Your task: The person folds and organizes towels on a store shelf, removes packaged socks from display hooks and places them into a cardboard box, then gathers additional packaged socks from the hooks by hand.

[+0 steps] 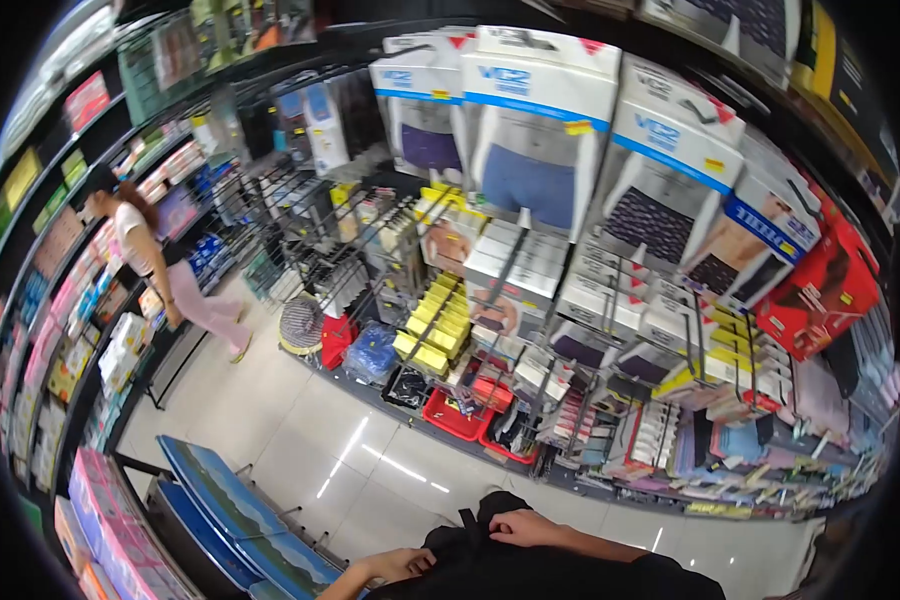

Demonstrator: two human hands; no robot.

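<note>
Black cloth point(458, 548) bunches softly between left hand point(398, 566) and right hand point(524, 529), fingers half-curled against it; whether they grip I cannot tell, some fingertips hidden, its lower folds cut off.

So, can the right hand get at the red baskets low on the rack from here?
Probably not without stepping in and bending: the right hand is down at the black fabric, with tiled floor between it and the red baskets. Nothing visible blocks that stretch, though.

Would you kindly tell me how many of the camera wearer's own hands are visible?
2: the left hand at bottom centre and the right hand higher, further right, both against black fabric.
</note>
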